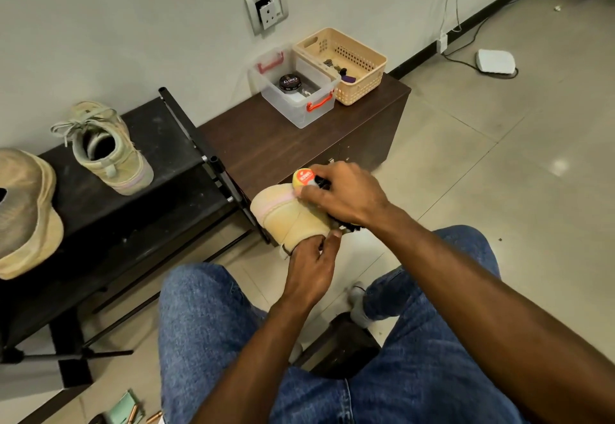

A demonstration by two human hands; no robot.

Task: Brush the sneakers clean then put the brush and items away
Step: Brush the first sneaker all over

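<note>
above the denim-clad knees, a tan sneaker (293, 215) is being held off the floor by the left hand (311, 265), whose grip is being curled around the shoe's near end. a brush (311, 180) with an orange and yellow label is being pressed against the sneaker's far side by the right hand (346, 195), its grip being wrapped over the brush body with dark bristles showing beneath. on the black shoe rack (173, 157) at left, a second sneaker (106, 150) is being kept upright with its opening toward the camera, and another tan shoe (26, 210) is lying at the edge. on the brown desk (266, 144) by the wall, a polish tin (289, 83) is being stored in a clear box (296, 91), just beside a beige basket (342, 64).
</note>
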